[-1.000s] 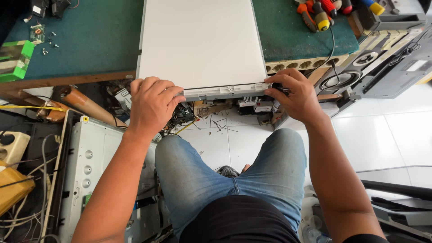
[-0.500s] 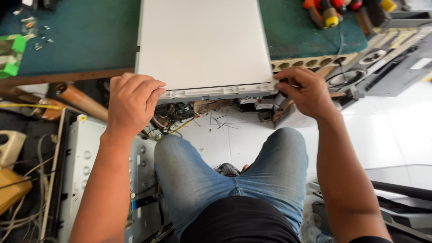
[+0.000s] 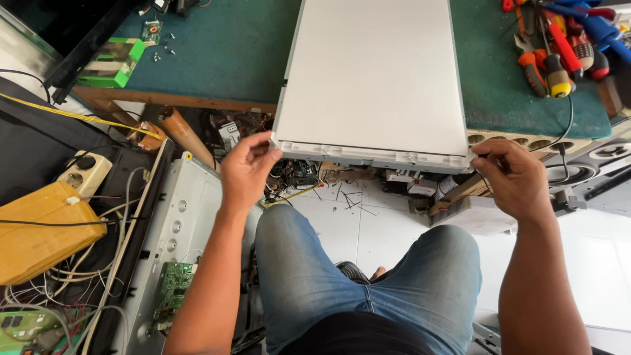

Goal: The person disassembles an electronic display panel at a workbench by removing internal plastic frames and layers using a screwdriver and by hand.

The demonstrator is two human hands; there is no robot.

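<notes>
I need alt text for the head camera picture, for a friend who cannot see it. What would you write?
Seen from above, a seated person in jeans touches the near corners of a flat white panel lying on a green-topped workbench, left hand at one corner, right hand at the other. Screwdrivers and pliers lie on the bench at right; cables and a yellow package clutter the floor at left.

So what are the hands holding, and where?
Both hands, left hand and right hand, pinch the white flat panel at its two near corners.
</notes>
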